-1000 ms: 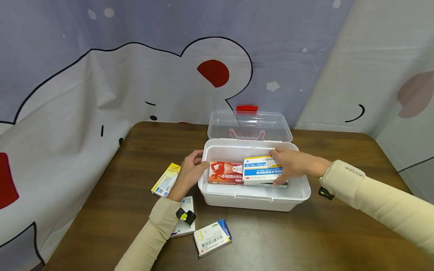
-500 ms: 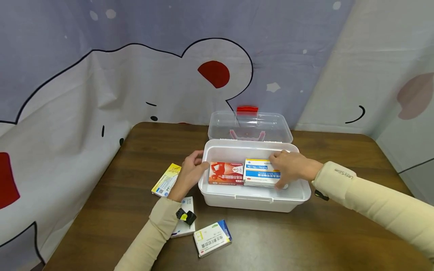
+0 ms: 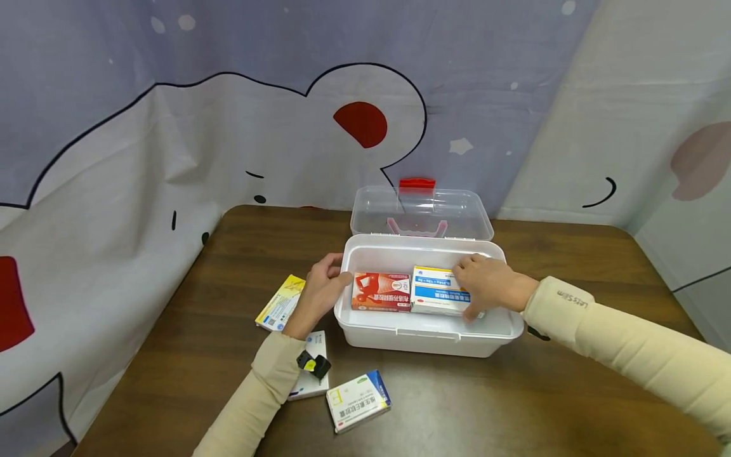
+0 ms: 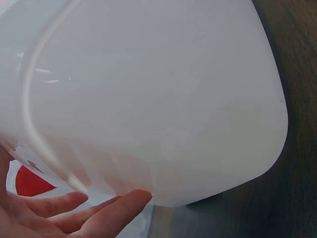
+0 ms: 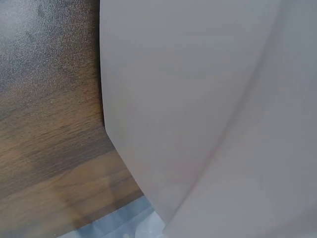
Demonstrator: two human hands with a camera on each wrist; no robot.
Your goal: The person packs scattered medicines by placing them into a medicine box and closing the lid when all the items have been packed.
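My left hand (image 3: 321, 292) holds the left rim of a white plastic storage box (image 3: 422, 343), thumb over the edge. In the left wrist view its fingers (image 4: 116, 213) lie against the outer wall. Inside the box, my right hand (image 3: 488, 282) grips a white, blue and yellow medicine box (image 3: 436, 292), thumb at its near edge and fingers at its far edge. The hand hides that carton's right end. To the left of it sits a red medicine box (image 3: 381, 292). The right wrist view shows only the storage box's outer wall (image 5: 173, 99) and the table.
The clear lid (image 3: 465, 212) with its red latch (image 3: 417, 184) stands folded back behind the storage box. On the wooden table (image 3: 485, 406) lie a yellow-and-white carton (image 3: 282, 303), a white carton (image 3: 315, 348) partly under the left wrist, and a white-and-blue carton (image 3: 358, 403).
My right hand has lowered slightly with the blue-and-white medicine box, which now sits level beside the red one. A green edge seen beneath it earlier is now hidden. The left hand stays put.
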